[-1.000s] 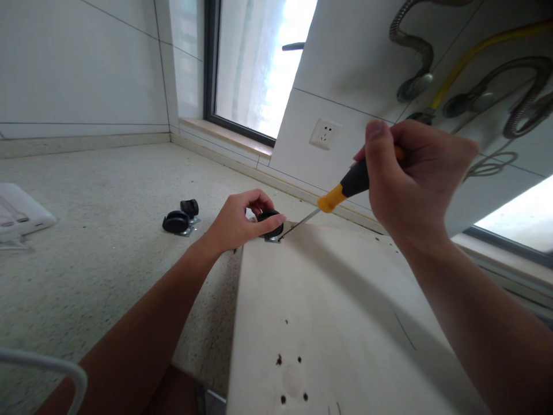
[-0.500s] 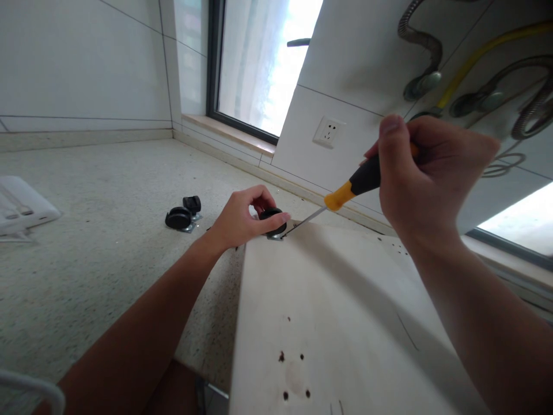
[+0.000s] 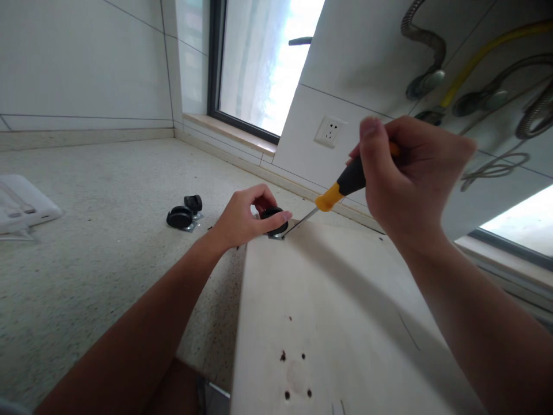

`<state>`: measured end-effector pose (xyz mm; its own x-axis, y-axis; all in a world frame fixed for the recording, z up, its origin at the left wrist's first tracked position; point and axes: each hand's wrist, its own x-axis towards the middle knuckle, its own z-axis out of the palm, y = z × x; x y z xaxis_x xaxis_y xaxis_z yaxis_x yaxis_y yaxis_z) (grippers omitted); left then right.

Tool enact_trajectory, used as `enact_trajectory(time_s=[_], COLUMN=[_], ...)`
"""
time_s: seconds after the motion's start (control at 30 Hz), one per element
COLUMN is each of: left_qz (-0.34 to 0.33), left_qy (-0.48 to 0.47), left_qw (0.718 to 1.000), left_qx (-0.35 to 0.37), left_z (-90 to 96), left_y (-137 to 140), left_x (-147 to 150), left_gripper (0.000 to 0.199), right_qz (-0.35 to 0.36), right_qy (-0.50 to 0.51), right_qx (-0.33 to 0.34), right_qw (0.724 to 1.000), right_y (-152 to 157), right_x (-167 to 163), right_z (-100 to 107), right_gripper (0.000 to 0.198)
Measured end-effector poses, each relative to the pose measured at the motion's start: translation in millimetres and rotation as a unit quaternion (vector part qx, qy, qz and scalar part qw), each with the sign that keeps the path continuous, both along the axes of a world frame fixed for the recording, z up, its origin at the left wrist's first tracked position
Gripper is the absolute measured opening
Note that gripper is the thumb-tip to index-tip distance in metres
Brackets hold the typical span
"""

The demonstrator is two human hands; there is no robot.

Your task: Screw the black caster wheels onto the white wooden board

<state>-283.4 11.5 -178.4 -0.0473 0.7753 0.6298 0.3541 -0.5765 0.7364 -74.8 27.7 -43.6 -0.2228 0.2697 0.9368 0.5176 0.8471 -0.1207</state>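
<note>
Pinching with the fingers of the left hand [image 3: 242, 223] a black swivel caster [image 3: 280, 229], wheel uppermost, with the thumb laid across the wheel and the other fingers curled round the far side. Gripping with the fingers of the right hand [image 3: 408, 167] a black-and-yellow screwdriver [image 3: 330, 197], wrapped closely about the handle. Slanting the shaft down and leftward from the right fingers to the corner of the caster's metal plate [image 3: 275, 236], just below the left thumb in view. Cannot tell exactly how the tip sits, too small to read.

Holding the caster at the far left corner of a pale flat panel [image 3: 337, 300], spread from there toward the viewer. Can see four dark holes [image 3: 287, 395] in that panel, well nearer the viewer than the left fingers.

Can see the speckled desk [image 3: 108, 196] to the left of the left fingers, carrying near them one loose black caster [image 3: 180, 217] and, just behind, a second loose caster [image 3: 193, 203]. Farther left, well apart from the fingers, a white plastic device [image 3: 28, 199].

Beyond both sets of fingers, a white wall socket [image 3: 330, 131], a dark-framed window [image 3: 259, 63] and, up and right of the right fingers, a yellow hose [image 3: 475, 55] and a braided metal hose [image 3: 423, 36].
</note>
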Motion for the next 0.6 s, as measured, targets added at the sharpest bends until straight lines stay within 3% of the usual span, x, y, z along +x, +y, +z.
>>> enact_trajectory(time_s=[0.13,0.23,0.3,0.37,0.5,0.6], left_qz=[-0.008,-0.02,-0.023,-0.022,-0.016,-0.019], left_qy=[-0.003,0.001,0.003,0.003,0.006,0.0], left_qw=[1.0,1.0,1.0,1.0,1.0,1.0], left_qx=[0.007,0.011,0.015,0.016,0.017,0.016], left_z=[-1.1,-1.1,-1.0,-1.2,-2.3,-4.2], left_y=[1.1,1.7,1.6,1.4,1.7,3.0], left_x=[1.3,2.1,2.3,2.4,2.4,2.4], left_gripper=[0.029,0.026,0.024,0.023,0.023,0.025], right_qz=[0.018,0.066,0.102,0.102,0.051,0.095], right_qy=[-0.06,-0.121,-0.152,-0.152,-0.093,-0.1], right_qx=[-0.043,-0.134,-0.183,-0.181,-0.098,-0.131], right_qw=[0.997,0.981,0.966,0.966,0.99,0.982], right_y=[-0.4,0.5,0.6,-0.1,-1.6,-1.5], right_x=[0.2,7.4,12.6,15.8,16.1,14.7], right_z=[10.5,21.5,25.2,23.2,9.3,3.5], right_gripper=[0.04,0.019,0.023,0.029,0.027,0.034])
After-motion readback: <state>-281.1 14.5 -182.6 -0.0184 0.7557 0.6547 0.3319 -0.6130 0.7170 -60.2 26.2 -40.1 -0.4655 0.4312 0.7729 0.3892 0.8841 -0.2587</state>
